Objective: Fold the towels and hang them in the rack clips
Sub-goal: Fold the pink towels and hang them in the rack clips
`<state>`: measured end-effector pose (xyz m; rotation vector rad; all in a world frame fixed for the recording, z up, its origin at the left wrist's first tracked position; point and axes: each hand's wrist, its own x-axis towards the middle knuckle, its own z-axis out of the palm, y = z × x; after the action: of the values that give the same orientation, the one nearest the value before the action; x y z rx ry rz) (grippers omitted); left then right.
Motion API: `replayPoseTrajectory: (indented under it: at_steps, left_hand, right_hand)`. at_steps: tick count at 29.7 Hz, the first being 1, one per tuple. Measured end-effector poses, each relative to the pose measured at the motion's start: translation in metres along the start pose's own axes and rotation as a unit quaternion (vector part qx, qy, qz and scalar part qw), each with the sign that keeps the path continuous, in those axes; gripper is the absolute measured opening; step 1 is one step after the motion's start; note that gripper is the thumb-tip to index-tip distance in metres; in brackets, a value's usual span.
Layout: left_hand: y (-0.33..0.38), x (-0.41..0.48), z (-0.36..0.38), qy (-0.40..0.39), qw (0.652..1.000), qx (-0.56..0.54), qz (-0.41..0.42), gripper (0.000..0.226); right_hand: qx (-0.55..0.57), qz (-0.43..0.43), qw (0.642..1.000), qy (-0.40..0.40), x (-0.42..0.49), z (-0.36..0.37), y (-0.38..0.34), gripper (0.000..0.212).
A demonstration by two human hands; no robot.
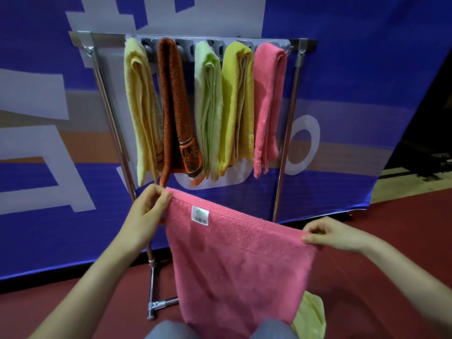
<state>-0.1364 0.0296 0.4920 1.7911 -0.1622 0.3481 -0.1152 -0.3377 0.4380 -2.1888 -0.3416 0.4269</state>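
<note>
A pink towel (242, 263) with a white label hangs spread in front of me. My left hand (149, 209) pinches its upper left corner, and my right hand (335, 233) pinches its upper right corner. Behind it stands a metal rack (288, 128) with a strip of grey clips (186, 46) along the top. Several folded towels hang from the clips: pale yellow (141, 106), orange-brown (175, 106), light green (209, 106), bright yellow (236, 106) and pink (267, 101).
A light yellow towel (311, 316) lies on the dark red floor at the lower right, partly hidden by the held towel. A blue banner (354, 69) hangs behind the rack. The rack's foot (156, 305) juts out near my knees (171, 330).
</note>
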Motion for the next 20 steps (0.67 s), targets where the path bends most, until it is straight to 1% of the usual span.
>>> replayPoseTrajectory:
  at_steps: [3,6,7,9,11,13,15,18,20]
  left_hand:
    - [-0.004,-0.001,-0.008,0.025,0.999,-0.014,-0.018,0.022]
    - [-0.007,-0.002,-0.015,0.023,0.999,-0.003,-0.023,0.022]
    - [-0.007,-0.002,-0.017,0.023,0.999,0.000,-0.023,0.022]
    - [-0.009,-0.002,-0.019,0.025,0.999,0.006,-0.025,0.021]
    - [-0.012,-0.003,-0.019,0.035,0.999,0.009,-0.027,0.022]
    - [-0.016,-0.007,-0.011,0.048,0.998,-0.005,-0.034,0.023]
    - [-0.020,-0.016,0.007,0.053,0.997,-0.033,-0.042,0.024]
    - [-0.023,-0.030,0.041,0.031,0.996,-0.068,-0.051,0.023]
    - [-0.024,-0.037,0.060,0.018,0.994,-0.092,-0.060,0.024]
  right_hand:
    - [-0.041,0.027,0.998,0.028,0.000,-0.005,0.012,0.017]
    - [-0.048,0.030,0.995,0.080,0.000,-0.005,0.018,0.029]
    - [-0.045,0.031,0.993,0.100,0.000,-0.004,0.019,0.030]
    - [-0.032,0.036,0.988,0.147,0.001,-0.002,0.018,0.028]
    - [-0.018,0.033,0.976,0.213,0.003,0.000,0.011,0.024]
    - [0.035,0.020,0.964,0.263,0.006,0.004,-0.005,0.021]
    - [0.105,-0.003,0.960,0.261,0.010,0.015,-0.031,0.015]
    - [0.172,-0.035,0.959,0.223,0.015,0.038,-0.067,0.010]
    - [0.214,-0.036,0.957,0.192,0.016,0.053,-0.084,0.010]
